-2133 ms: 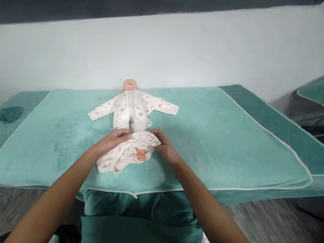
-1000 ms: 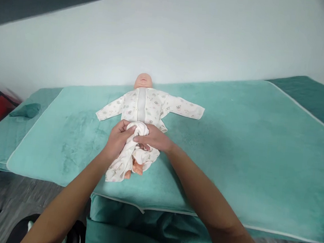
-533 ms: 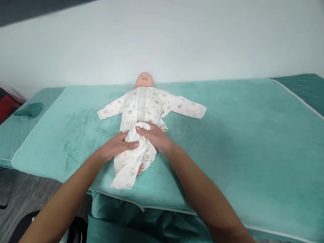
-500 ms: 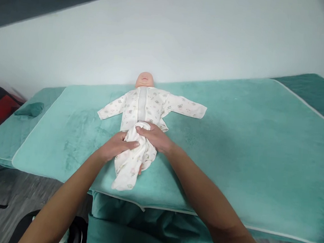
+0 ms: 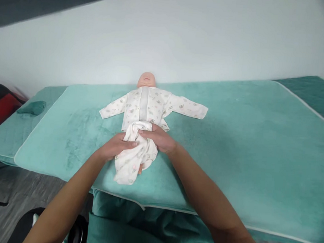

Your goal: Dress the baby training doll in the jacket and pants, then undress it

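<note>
I have both hands on the pants [image 5: 125,167], which lie bunched over the lower body of the doll [image 5: 146,79]. My left hand [image 5: 115,146] pinches the near side of the cloth, its thumb laid across the folds; my right hand [image 5: 160,138] grips a little farther from me, thumb on top near the gathered upper edge. Most of the fingers on both hands are under or behind the fabric, so I can't tell exactly how they are curled. The hands are close together, with cloth between them.

Beyond my hands, the doll is on its back on the bed [image 5: 233,142], head toward the wall [image 5: 185,33]. The shirt [image 5: 160,104] is on it, sleeves stretched out to either side, with a grey strip [image 5: 143,105] showing down the middle where the front is parted. So the top is in place but not closed.

The pants are less far along: crumpled rather than smooth, one leg trailing loose toward me, just below my left hand. A bit of foot [image 5: 140,169] pokes out beside it; I can't see whether either leg is properly through. Off to the left, well away from my hands, stands a chair [image 5: 0,110].
</note>
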A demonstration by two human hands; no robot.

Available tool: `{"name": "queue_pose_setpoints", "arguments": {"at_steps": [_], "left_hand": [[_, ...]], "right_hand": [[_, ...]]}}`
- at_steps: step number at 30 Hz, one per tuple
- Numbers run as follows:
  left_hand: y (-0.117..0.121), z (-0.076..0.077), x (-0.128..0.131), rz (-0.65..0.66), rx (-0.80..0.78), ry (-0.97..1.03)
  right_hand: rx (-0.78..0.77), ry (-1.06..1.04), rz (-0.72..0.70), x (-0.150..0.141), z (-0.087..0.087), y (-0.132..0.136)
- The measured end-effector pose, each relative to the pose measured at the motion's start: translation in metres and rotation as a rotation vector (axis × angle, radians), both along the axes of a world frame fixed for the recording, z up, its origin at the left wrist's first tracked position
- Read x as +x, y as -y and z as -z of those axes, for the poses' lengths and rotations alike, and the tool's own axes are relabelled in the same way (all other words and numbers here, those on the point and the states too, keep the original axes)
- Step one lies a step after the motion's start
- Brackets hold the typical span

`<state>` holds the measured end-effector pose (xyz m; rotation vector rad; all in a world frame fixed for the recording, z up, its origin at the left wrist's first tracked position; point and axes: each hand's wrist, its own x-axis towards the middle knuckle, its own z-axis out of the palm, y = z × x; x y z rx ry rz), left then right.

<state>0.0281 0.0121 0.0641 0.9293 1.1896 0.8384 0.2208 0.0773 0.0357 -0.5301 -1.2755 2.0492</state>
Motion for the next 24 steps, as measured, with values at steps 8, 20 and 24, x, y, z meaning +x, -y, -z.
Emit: {"name": "queue_pose_setpoints", "arguments": {"at_steps": [8,20,24], "left_hand": [[-0.001,0.006,0.013,-0.265,0.002,0.186],[0.007,0.001,-0.003,-0.060,0.098,0.127],[0.004,0.008,0.007,-0.234,0.129,0.213]], "right_hand": [[0.335,0.151,-0.271,0.008,-0.008,-0.005],[0.245,0.011,-0.138,0.003,-0.003,0.002],[0.394,0.208,-0.336,0.008,-0.009,-0.001]]}}
